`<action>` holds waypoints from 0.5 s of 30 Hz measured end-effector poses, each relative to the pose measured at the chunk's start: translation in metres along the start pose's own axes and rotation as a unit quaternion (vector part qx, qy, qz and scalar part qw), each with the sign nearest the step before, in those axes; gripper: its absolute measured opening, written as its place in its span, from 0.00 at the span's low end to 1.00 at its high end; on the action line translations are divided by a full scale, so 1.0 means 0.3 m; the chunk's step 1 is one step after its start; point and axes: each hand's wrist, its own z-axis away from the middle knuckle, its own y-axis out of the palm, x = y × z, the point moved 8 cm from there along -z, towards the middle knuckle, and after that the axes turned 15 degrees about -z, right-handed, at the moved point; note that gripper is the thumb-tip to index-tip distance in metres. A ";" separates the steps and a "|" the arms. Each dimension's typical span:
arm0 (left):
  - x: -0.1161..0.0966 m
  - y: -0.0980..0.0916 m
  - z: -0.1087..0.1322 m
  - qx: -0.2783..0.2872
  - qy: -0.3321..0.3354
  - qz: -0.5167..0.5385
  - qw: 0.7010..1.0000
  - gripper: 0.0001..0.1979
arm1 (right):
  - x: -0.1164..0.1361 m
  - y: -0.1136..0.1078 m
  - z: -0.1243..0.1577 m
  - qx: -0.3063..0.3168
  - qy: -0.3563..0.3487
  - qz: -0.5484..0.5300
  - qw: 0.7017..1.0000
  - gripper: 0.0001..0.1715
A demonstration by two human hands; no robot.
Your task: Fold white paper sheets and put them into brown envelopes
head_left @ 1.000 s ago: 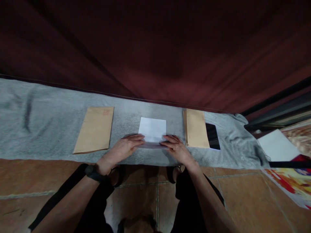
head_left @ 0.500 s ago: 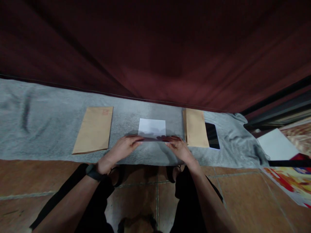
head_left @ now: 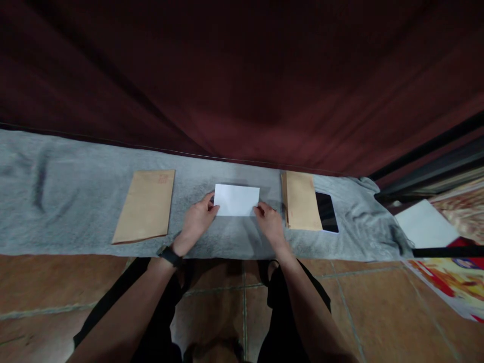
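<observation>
A white sheet of paper [head_left: 237, 200], a small wide rectangle, is held level over the grey cloth. My left hand [head_left: 199, 216], with a dark watch on its wrist, pinches the paper's left edge between thumb and fingers. At the lower right corner my right hand [head_left: 269, 218] grips the paper the same way. To the left lies a brown envelope [head_left: 145, 205] with a faint red mark near its top. Several brown envelopes seem stacked on the right, the top one [head_left: 302, 201] partly covering a dark phone or tablet [head_left: 327, 212].
The grey cloth [head_left: 83, 201] covers a long narrow surface. Behind it hangs a dark red curtain [head_left: 242, 101]. At the far right are a white sheet [head_left: 427, 224] and a colourful printed sheet [head_left: 459, 282]. Brown floor tiles [head_left: 385, 302] show in front.
The paper was folded over or tilted at its near edge under my fingers; now it shows as one flat white rectangle. Both hands have shifted their grip to its sides.
</observation>
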 end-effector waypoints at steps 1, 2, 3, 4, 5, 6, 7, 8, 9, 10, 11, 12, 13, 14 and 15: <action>-0.007 -0.004 0.002 -0.002 -0.004 -0.017 1.000 0.28 | 0.005 0.002 -0.001 -0.011 0.009 0.007 1.000 0.16; -0.014 -0.007 0.005 -0.002 -0.006 -0.031 0.999 0.30 | 0.010 0.004 -0.001 -0.020 0.016 0.013 1.000 0.18; -0.021 -0.009 0.007 0.000 -0.008 -0.040 0.999 0.31 | 0.015 0.008 -0.001 -0.024 0.022 0.019 0.999 0.19; -0.026 -0.010 0.010 0.005 -0.010 -0.044 0.999 0.32 | 0.019 0.012 0.000 -0.026 0.027 0.023 0.999 0.21; -0.030 -0.010 0.012 0.010 -0.012 -0.046 0.999 0.33 | 0.022 0.017 0.000 -0.026 0.030 0.029 0.999 0.22; -0.033 -0.009 0.013 0.015 -0.014 -0.050 0.999 0.33 | 0.024 0.022 0.000 -0.026 0.030 0.035 0.999 0.23; -0.035 -0.008 0.015 0.019 -0.015 -0.055 0.998 0.33 | 0.027 0.027 0.000 -0.026 0.026 0.043 0.998 0.23; -0.037 -0.006 0.015 0.021 -0.015 -0.064 0.998 0.33 | 0.030 0.030 -0.001 -0.028 0.019 0.050 0.998 0.23; -0.038 -0.005 0.016 0.021 -0.016 -0.074 0.997 0.32 | 0.033 0.032 -0.001 -0.033 0.012 0.056 0.998 0.23; -0.038 -0.003 0.016 0.021 -0.016 -0.085 0.996 0.31 | 0.035 0.033 -0.001 -0.040 0.003 0.060 0.997 0.22; -0.039 -0.002 0.016 0.019 -0.016 -0.096 0.995 0.30 | 0.039 0.033 0.000 -0.046 -0.006 0.063 0.997 0.21; -0.040 -0.001 0.016 0.018 -0.016 -0.105 0.994 0.29 | 0.042 0.032 0.001 -0.052 -0.014 0.065 0.996 0.21; -0.041 0.000 0.016 0.018 -0.017 -0.112 0.993 0.28 | 0.047 0.031 0.003 -0.057 -0.021 0.068 0.996 0.20; -0.043 0.001 0.015 0.020 -0.016 -0.117 0.993 0.28 | 0.051 0.030 0.005 -0.058 -0.026 0.072 0.995 0.20; -0.046 0.000 0.015 0.021 -0.015 -0.122 0.992 0.27 | 0.056 0.030 0.006 -0.058 -0.029 0.077 0.995 0.19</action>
